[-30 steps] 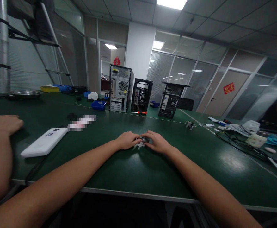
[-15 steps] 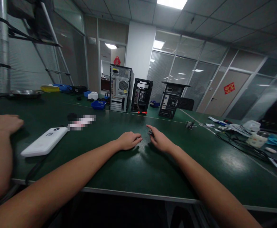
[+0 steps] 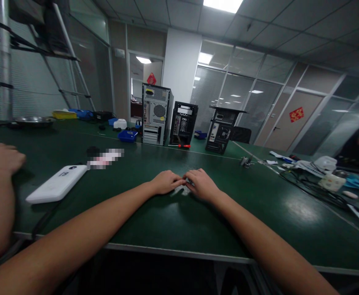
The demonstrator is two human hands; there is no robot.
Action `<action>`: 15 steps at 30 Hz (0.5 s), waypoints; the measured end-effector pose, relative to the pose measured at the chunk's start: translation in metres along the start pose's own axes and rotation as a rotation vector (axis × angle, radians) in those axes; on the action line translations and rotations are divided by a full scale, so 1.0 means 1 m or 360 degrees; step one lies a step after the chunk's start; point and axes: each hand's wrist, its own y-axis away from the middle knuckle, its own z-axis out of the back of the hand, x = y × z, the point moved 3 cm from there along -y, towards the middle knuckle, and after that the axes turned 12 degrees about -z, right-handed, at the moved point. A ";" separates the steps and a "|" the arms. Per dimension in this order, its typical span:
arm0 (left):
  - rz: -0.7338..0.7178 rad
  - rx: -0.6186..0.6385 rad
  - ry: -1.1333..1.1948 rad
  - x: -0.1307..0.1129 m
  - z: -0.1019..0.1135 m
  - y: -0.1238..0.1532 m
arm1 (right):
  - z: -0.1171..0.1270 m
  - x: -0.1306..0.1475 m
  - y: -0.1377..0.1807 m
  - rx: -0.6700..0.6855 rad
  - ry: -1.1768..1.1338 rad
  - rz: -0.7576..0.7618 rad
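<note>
My left hand (image 3: 166,182) rests low over the green table (image 3: 179,225), its fingers curled and reaching to the right. My right hand (image 3: 202,184) meets it there, thumb and fingers pinched together and the fingertips touching those of the left. The small grey metal piece seen in my right hand a moment ago is now mostly hidden behind the fingers. Whether the left fingertips also grip it, I cannot make out. To the right, a few small metal pieces (image 3: 246,162) stand on the table.
Three computer cases (image 3: 156,114) stand along the back, with a red-handled screwdriver (image 3: 184,146) before them. A white power bank (image 3: 58,184) lies left, beside another person's hand (image 3: 3,157). Cables (image 3: 308,186) and papers clutter the right. A blue bin (image 3: 128,136) sits behind.
My right hand has moved left and closed its fingers, bringing the small metal piece to my left hand, which has barely moved. The other person's hand has shifted slightly left.
</note>
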 end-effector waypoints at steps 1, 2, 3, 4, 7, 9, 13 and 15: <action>0.0002 -0.0006 0.0003 0.000 0.000 0.000 | 0.002 -0.002 0.000 -0.0009 0.0013 -0.0004; 0.0010 -0.0012 -0.0001 0.000 0.000 0.000 | 0.004 -0.007 -0.001 -0.0024 0.0022 -0.0022; 0.0017 -0.0012 -0.0010 -0.001 -0.001 0.000 | 0.006 -0.014 -0.002 -0.0042 0.0023 -0.0058; 0.0026 -0.0009 -0.0020 -0.001 -0.001 0.000 | 0.006 -0.025 -0.003 -0.0060 0.0015 -0.0113; 0.0047 0.0004 -0.0028 -0.002 -0.001 0.000 | 0.004 -0.077 0.001 -0.0087 -0.0074 -0.0457; 0.0053 0.0013 -0.0016 -0.001 -0.001 0.000 | 0.000 -0.123 0.011 -0.0111 -0.0172 -0.0857; 0.0062 0.0021 -0.0019 0.000 0.001 0.001 | -0.003 -0.199 0.043 -0.0198 -0.0184 -0.1237; 0.0068 0.0019 -0.0017 0.000 0.001 0.002 | -0.004 -0.225 0.058 -0.0242 -0.0204 -0.1398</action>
